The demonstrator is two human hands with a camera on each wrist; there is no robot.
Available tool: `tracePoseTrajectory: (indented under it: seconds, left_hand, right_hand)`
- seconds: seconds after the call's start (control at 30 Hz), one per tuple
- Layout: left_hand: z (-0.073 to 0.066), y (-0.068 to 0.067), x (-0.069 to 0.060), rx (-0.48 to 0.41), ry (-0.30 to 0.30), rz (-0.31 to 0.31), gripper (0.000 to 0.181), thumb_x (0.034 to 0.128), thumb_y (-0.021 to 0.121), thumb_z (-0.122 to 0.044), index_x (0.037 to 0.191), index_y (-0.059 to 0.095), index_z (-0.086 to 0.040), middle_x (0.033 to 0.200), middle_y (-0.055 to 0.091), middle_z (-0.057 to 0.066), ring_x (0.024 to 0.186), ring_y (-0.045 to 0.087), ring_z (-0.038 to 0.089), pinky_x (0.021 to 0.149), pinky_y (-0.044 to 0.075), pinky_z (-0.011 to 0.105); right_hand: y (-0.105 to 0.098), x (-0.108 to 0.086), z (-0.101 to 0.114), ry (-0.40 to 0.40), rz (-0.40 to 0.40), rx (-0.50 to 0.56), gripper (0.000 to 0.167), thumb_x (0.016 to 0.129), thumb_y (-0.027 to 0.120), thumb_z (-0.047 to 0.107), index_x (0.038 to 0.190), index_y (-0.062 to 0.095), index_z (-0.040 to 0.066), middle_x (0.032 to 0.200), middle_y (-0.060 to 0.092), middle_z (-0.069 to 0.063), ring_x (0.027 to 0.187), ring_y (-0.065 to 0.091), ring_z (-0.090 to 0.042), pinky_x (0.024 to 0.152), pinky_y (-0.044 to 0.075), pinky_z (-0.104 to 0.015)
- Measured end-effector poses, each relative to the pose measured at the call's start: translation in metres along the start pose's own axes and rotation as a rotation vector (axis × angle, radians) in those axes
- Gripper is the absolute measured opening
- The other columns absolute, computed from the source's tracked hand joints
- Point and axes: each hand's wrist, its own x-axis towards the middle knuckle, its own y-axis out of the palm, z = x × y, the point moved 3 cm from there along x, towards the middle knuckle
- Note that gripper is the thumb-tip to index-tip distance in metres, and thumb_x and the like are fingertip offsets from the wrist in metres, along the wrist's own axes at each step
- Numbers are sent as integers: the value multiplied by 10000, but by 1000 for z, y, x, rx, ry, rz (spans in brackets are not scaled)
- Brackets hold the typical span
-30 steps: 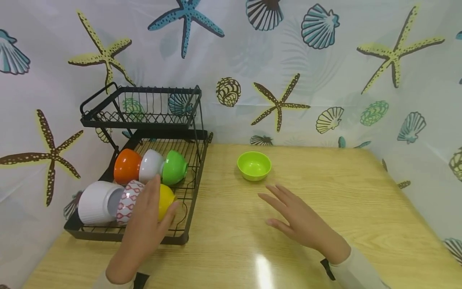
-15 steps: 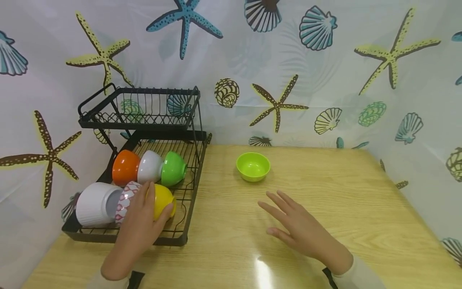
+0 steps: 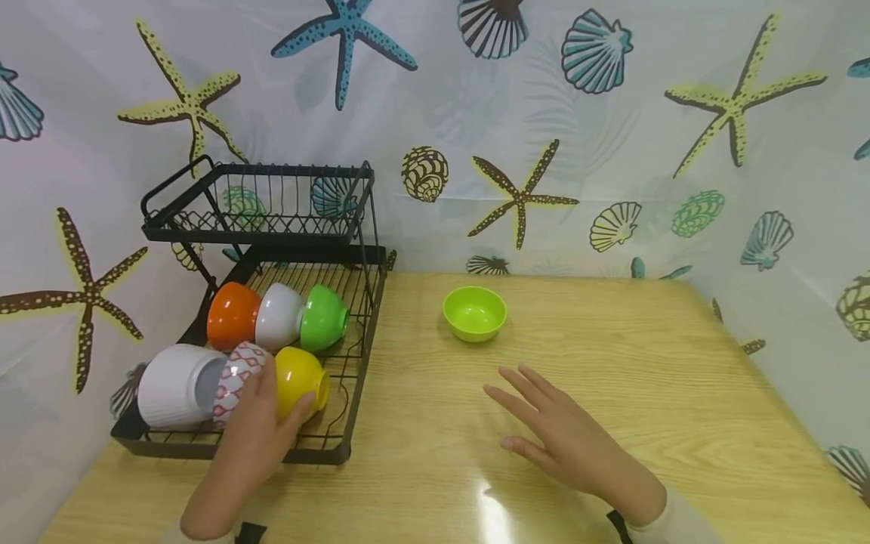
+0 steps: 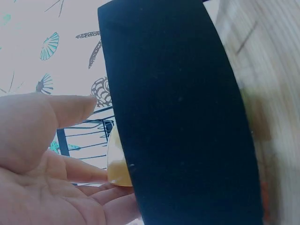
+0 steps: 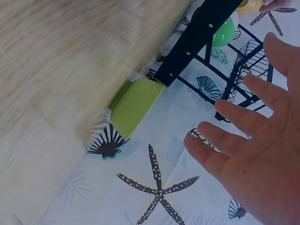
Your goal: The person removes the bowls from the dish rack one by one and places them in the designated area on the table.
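**Left hand straddled yellow bowl near rack's front right corner**

The yellow bowl (image 3: pixel 295 378) lay on its side on the lower tier of a black dish rack (image 3: pixel 316 455), near that tier's front right corner, its foot toward the rack's right edge. The left hand (image 3: pixel 254 423) was at it: fingers on the bowl's left side, thumb by the foot, the two set well apart rather than curled round it. Whether the thumb pressed on the bowl could not be told; in the left wrist view a dark flat surface (image 4: pixel 178 117) hid much of it.

Just left of those fingers stood a red-and-white patterned bowl (image 3: pixel 238 374), and at the tier's front left corner a ribbed white bowl (image 3: pixel 170 389). Behind them, close together, ran an orange bowl (image 3: pixel 232 316), a plain white bowl (image 3: pixel 277 316) and a green bowl (image 3: pixel 322 317), the last nearest the rack's right edge.

The rack occupied the desk's left side. Near the desk's (image 3: pixel 612 363) back edge, right of the rack, a lime bowl (image 3: pixel 474 313) sat upright. Nearer the front edge hovered the right hand (image 3: pixel 567 446), fingers straight and slightly spread. A cloth (image 3: pixel 408 98) printed with starfish and shells hung behind.
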Motion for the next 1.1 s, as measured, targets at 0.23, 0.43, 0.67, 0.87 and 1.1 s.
tracePoseTrajectory:
  seconds: [0.23,0.43,0.67,0.87,1.1]
  left_hand:
    - [5,-5,-1,-71,13,-36,663,1006,497,-249,1467,189,115,1446,277,381,1299,311,544,1047,272,667]
    - [15,-8,-1,-154,29,-54,593,987,543,-199,1455,300,72,1393,426,321,1234,472,458,989,428,561]
    - [29,-7,-2,-269,-21,-21,515,985,547,-180,1420,393,48,1300,532,300,1117,594,386,864,548,362]
    - [33,-8,-1,-330,-60,9,467,993,529,-173,1377,437,76,1284,535,316,1127,587,395,869,546,363]
    - [41,-5,3,-376,-112,29,467,987,544,-245,1341,498,57,1271,569,271,1134,594,344,861,553,313]
  right_hand:
    - [1,-3,3,-4,-16,-6,684,894,661,362,1488,353,218,1547,297,-93,1340,375,-406,988,440,-562]
    - [1,-4,4,-17,-35,-10,705,880,680,349,1488,353,207,1551,285,-98,1338,378,-404,995,437,-549]
    - [1,-5,4,-12,-32,-6,692,894,661,362,1491,345,210,1550,289,-91,1336,382,-398,996,437,-544]
    - [2,-5,2,12,-13,4,704,898,654,369,1500,324,214,1555,279,-85,1351,362,-395,1008,421,-555]
    - [2,-8,1,56,15,21,786,896,663,351,1530,236,168,1564,263,-77,1372,342,-357,1045,393,-540]
